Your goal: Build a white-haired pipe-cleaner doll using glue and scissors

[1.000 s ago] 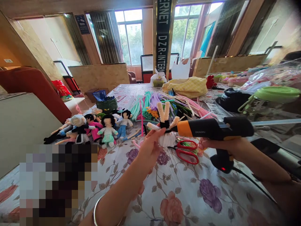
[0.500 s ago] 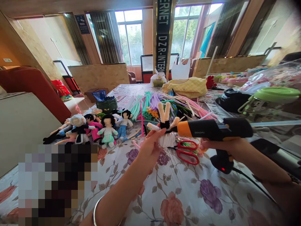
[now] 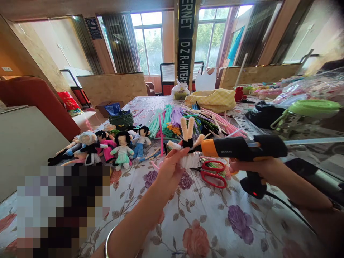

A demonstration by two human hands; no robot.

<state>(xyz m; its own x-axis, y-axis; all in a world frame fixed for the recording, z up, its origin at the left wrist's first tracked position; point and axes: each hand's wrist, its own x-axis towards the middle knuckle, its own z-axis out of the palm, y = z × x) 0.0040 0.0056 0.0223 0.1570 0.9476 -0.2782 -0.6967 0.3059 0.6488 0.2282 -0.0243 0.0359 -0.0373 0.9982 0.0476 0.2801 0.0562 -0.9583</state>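
Note:
My left hand point(image 3: 170, 168) pinches a small pipe-cleaner doll point(image 3: 187, 145), held upside down with its two cream legs up, black middle and white skirt below. My right hand point(image 3: 255, 167) is wrapped round the grip of a black and orange hot glue gun point(image 3: 242, 148). The gun's orange nozzle touches the doll's side by one cream arm. A clear glue stick sticks out of the gun's back to the right. Both are held above the floral tablecloth point(image 3: 204, 218).
Red-handled scissors point(image 3: 213, 173) lie under the gun. Several finished dolls point(image 3: 107, 147) lie at the left, a heap of coloured pipe cleaners point(image 3: 182, 120) behind, a yellow checked bag point(image 3: 212, 99), a green-lidded jar point(image 3: 309, 114) at right. The gun's cord runs right.
Nearly nothing has moved; both hands hold the doll and glue gun in the same pose, with only a slight shift of the camera.

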